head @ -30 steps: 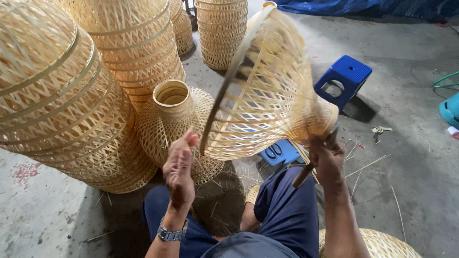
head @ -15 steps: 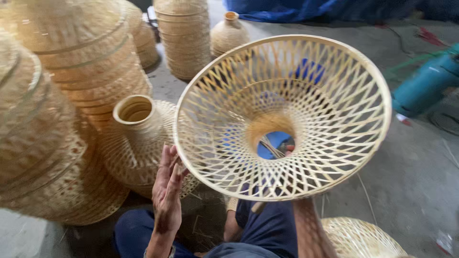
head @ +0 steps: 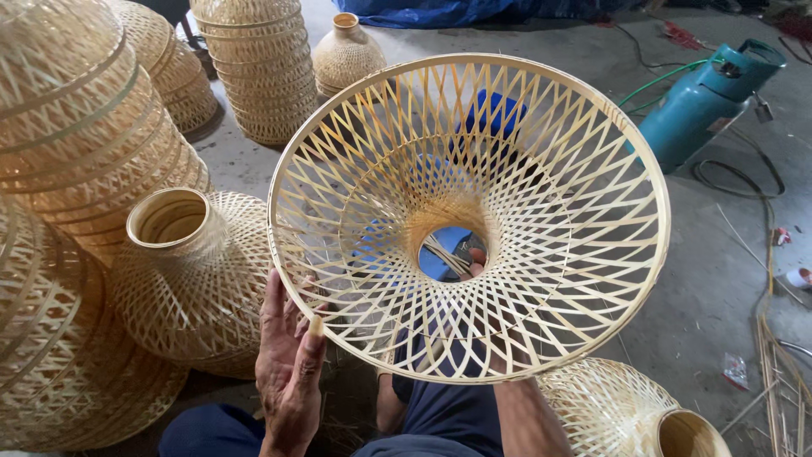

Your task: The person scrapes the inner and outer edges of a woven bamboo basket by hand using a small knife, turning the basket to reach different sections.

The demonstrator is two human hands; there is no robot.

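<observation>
The woven bamboo lampshade (head: 469, 216) is being held up in front of the person, above the lap, with its wide mouth facing the camera and its narrow neck pointing away. It is an open lattice of thin crossing strips bound by a hoop rim. It is judged to be light for its width and fairly stiff at the rim, but springy and fragile across the lattice, where a strip could crack or snag under a pinch. The rim and the denser weave at the neck are judged to be the safest holds.

The left hand (head: 288, 364) is resting against the lower left rim, palm toward the weave, fingers extended rather than clenched, thumb lying on the hoop. The right hand (head: 475, 262) is reaching up behind the shade. Only fingertips are showing through the neck opening, beside what look like loose strips, so its closure cannot be told.

The concrete floor (head: 719, 254) is serving as the surface. It is grey, rough and littered with bamboo offcuts (head: 778, 372).

- Stacks of finished shades (head: 76, 144) are standing at left, and another stack (head: 262, 68) behind.
- A necked shade (head: 190, 271) is sitting just beside the left hand; another (head: 626, 410) is lying at lower right.
- A teal gas cylinder (head: 706, 101) with a green hose (head: 660, 80) is lying well apart at upper right.
- A blue stool (head: 499, 114) is showing through the lattice.
</observation>
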